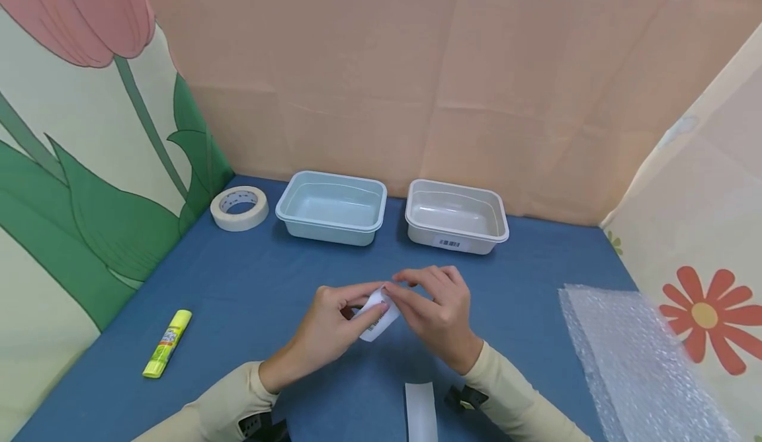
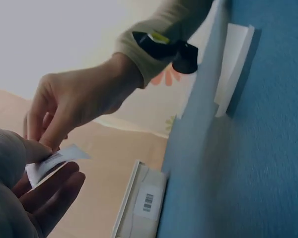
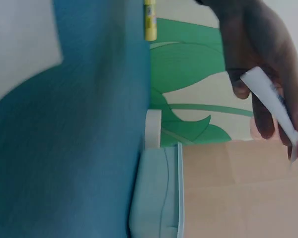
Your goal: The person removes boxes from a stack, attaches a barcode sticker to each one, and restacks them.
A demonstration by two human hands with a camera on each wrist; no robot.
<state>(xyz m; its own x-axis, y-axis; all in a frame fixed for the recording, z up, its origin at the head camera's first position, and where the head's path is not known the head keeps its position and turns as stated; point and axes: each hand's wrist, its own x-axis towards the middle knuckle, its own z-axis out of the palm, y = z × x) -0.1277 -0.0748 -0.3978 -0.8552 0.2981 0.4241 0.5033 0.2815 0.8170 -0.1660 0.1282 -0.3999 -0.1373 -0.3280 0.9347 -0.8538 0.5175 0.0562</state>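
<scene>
A small white barcode label (image 1: 383, 323) is held up over the blue table, bent into a curve. My left hand (image 1: 327, 323) pinches it between thumb and fingers. At its upper corner, my right hand (image 1: 437, 306) pinches the edge with thumb and index finger, the other fingers raised. In the left wrist view the label (image 2: 57, 161) arches over the left fingers while the right hand (image 2: 79, 101) reaches in from above. The right wrist view shows the label (image 3: 270, 99) nearly edge-on. A white strip (image 1: 421, 412) lies on the table below the hands.
Behind the hands stand a light blue tub (image 1: 330, 230) and a white tub (image 1: 428, 235), which bears a barcode label (image 1: 449, 243) on its front. A masking tape roll (image 1: 223, 220) lies back left, a glue stick (image 1: 167, 344) at left, bubble wrap (image 1: 643, 362) at right.
</scene>
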